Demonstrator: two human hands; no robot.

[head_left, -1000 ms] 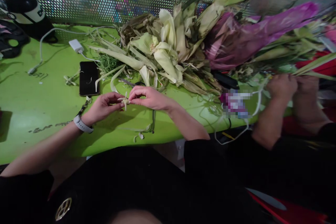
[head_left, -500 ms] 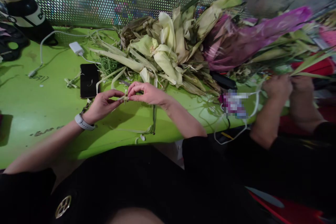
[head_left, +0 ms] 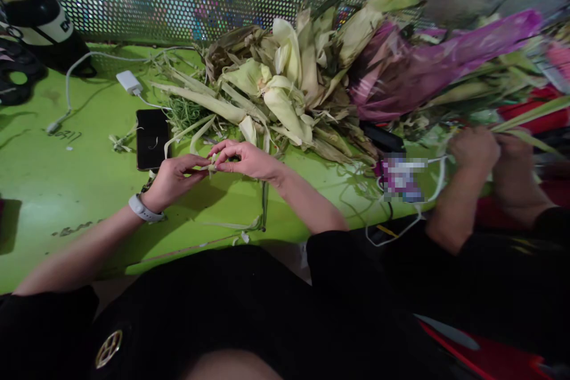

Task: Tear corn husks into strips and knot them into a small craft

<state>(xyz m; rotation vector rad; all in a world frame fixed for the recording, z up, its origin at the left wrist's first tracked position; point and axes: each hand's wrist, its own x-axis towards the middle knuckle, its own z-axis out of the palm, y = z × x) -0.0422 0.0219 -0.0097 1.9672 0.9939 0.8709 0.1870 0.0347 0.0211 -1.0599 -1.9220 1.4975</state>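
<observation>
The left hand [head_left: 173, 179] and right hand [head_left: 248, 160] meet over the green worktop [head_left: 98, 178], toward its front edge. Both are closed to a pinch, thumb against fingers, on one small pale corn-husk piece [head_left: 212, 170], located between the two sets of fingertips; its exact form is too small to tell. The left wrist carries a white watch [head_left: 143, 209]. A black smartphone [head_left: 148, 130] lies just beyond the left hand, a thin pale shred on its screen. Behind the right hand stands a heap of corn husks [head_left: 285, 104], with a purple plastic bag [head_left: 387, 80] adjoining at right. A white adapter [head_left: 129, 82] lies near the smartphone. Far right, a co-worker's hands [head_left: 474, 149] grip long green strips [head_left: 534, 114].
</observation>
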